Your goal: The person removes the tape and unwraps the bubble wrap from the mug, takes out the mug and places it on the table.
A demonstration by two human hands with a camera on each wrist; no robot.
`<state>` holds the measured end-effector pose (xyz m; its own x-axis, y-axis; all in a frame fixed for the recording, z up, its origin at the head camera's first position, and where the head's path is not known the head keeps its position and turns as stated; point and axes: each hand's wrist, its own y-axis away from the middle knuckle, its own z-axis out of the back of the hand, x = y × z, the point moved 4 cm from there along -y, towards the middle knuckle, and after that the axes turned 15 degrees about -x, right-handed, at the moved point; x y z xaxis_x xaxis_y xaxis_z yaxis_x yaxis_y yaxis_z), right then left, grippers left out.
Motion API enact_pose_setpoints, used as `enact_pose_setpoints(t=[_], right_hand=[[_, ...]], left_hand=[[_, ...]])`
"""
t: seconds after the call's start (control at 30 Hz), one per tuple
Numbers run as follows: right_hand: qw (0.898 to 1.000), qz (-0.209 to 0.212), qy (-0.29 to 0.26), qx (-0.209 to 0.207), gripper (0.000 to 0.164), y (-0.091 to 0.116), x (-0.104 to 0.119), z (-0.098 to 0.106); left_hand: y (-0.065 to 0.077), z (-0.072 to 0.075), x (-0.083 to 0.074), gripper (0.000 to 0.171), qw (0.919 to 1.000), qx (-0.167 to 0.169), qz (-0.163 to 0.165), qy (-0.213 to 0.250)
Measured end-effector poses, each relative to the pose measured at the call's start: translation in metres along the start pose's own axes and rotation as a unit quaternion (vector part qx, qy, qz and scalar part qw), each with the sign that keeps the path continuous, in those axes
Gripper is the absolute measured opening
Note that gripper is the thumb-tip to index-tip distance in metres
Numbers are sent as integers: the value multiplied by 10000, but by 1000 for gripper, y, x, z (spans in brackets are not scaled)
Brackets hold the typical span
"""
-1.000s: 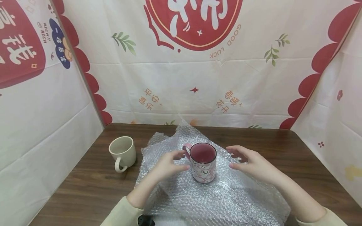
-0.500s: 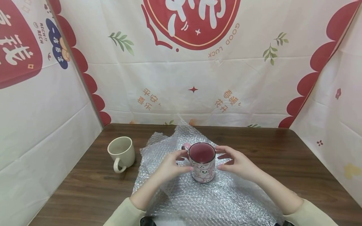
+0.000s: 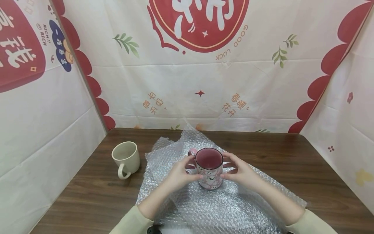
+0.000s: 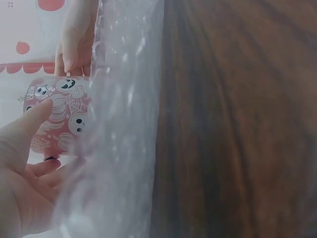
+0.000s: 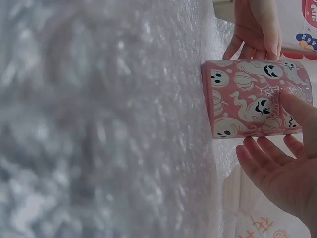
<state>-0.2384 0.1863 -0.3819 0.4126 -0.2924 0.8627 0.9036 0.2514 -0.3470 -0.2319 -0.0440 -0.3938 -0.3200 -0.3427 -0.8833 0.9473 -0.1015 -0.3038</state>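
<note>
A pink mug [image 3: 209, 178] with ghost and pumpkin prints stands upright on a sheet of bubble wrap [image 3: 225, 208]. My left hand [image 3: 178, 173] holds its left side, thumb at the front and fingers near the handle [image 3: 193, 152]. From the right, my right hand [image 3: 242, 172] holds the opposite side, its thumb also at the front. In the right wrist view, the right thumb lies against the printed mug [image 5: 252, 106], fingers along its side. Bubble wrap [image 4: 124, 119] hides part of the mug in the left wrist view.
A cream mug [image 3: 128, 157] stands on the brown wooden table [image 3: 87, 198] to the left, handle toward me. Printed cloth [image 3: 175, 78] hangs behind the table and along both sides. The bubble wrap reaches up to the back edge.
My right hand has moved left from beside the mug to hold it. The left hand has closed in on its side. The mug has stayed in place.
</note>
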Motion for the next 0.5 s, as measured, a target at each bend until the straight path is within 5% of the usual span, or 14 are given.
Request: enact_pose_setpoints(t=[0.5], right_hand=[[9999, 77, -60, 77, 71, -3, -5, -4]], left_hand=[[0, -10, 4, 73, 9998, 109, 151, 48]])
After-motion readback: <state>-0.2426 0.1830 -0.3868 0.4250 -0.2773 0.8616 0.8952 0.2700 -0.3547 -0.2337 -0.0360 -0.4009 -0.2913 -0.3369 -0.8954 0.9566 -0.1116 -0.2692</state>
